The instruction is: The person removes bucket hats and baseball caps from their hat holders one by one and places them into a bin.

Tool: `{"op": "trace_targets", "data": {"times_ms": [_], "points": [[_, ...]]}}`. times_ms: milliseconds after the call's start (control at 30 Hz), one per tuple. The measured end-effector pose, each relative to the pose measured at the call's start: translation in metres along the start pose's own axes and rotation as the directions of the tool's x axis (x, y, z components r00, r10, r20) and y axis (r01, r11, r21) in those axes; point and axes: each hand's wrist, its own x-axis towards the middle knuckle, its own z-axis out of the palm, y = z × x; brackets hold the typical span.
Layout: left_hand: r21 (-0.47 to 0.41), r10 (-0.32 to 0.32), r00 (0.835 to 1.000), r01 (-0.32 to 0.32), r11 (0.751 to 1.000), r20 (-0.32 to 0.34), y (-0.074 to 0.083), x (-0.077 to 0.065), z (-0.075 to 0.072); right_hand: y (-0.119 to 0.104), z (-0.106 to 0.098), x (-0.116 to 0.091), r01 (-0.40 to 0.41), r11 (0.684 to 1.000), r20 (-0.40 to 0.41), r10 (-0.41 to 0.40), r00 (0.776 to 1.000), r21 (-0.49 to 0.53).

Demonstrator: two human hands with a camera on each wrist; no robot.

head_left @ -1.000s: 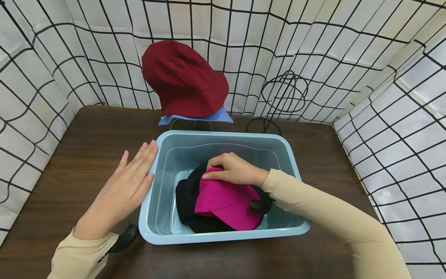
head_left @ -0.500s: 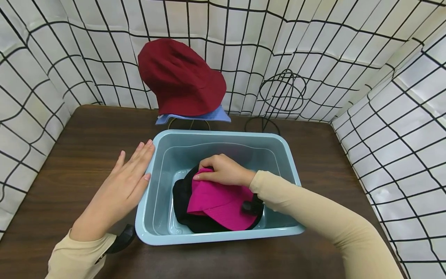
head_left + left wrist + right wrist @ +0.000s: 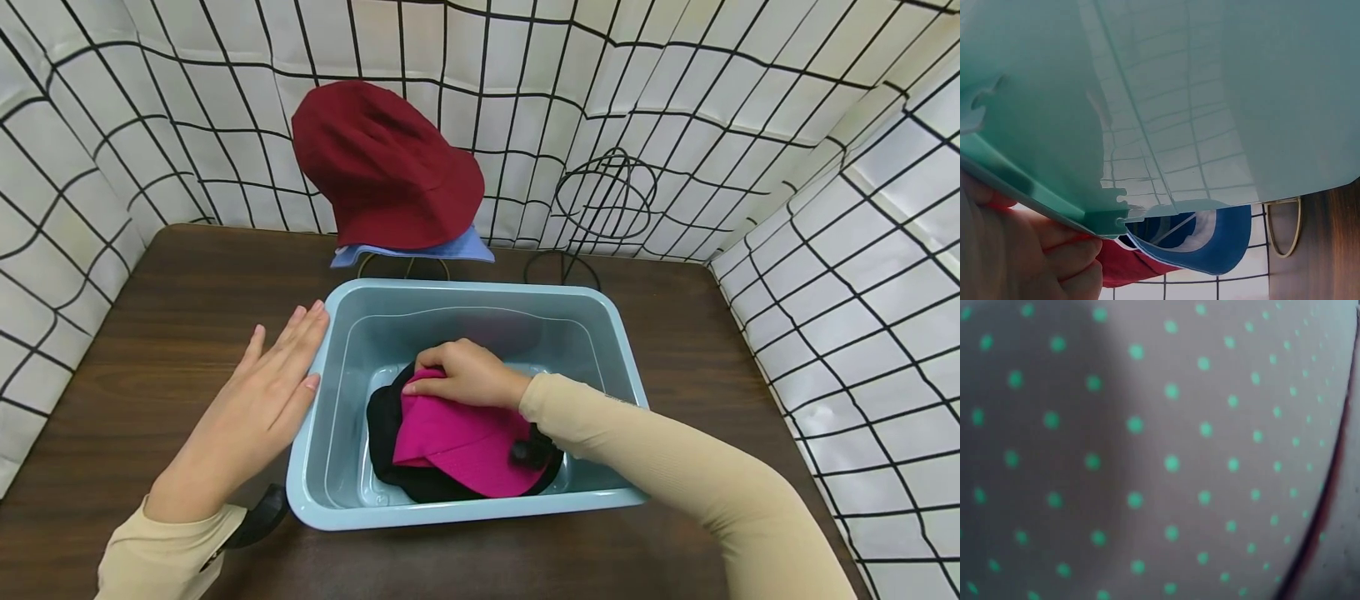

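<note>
A light blue plastic tub [image 3: 465,287] holds a black hat [image 3: 386,442] with a bright pink cap [image 3: 465,437] lying over it. My right hand [image 3: 468,377] reaches into the tub and pinches the crown of the pink cap between thumb and fingers. With fingers straight, my left hand [image 3: 255,408] lies against the tub's left rim. The left wrist view shows its fingers [image 3: 1072,262] along the underside of the tub's edge. A pale surface [image 3: 1172,425] with green dots fills the right wrist view; I cannot tell which part it is.
Behind the tub, a dark red bucket hat [image 3: 386,167] sits above a blue cap [image 3: 450,247] on a wire stand. To its right stands a black wire stand [image 3: 607,196]. Wire mesh panels [image 3: 862,333] enclose the brown table [image 3: 180,292].
My right hand has shifted left and slightly lower within the tub, with the pink cap moving along. My left hand stays against the rim. The whole view has drifted a little left.
</note>
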Motion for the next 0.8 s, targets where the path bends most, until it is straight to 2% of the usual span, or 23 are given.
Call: {"op": "trace_targets", "data": {"times_ms": [367,800], "points": [[0.010,-0.004,1.000,0.004,1.000,0.007,0.000,0.000,0.000,-0.002,0.014,0.007,0.001,0.997,0.029,0.002,1.000,-0.081],[0.009,-0.004,1.000,0.004,1.000,0.006,0.000,0.000,0.000,0.003,0.026,0.014,-0.002,0.996,0.059,0.007,0.998,-0.087]]}}
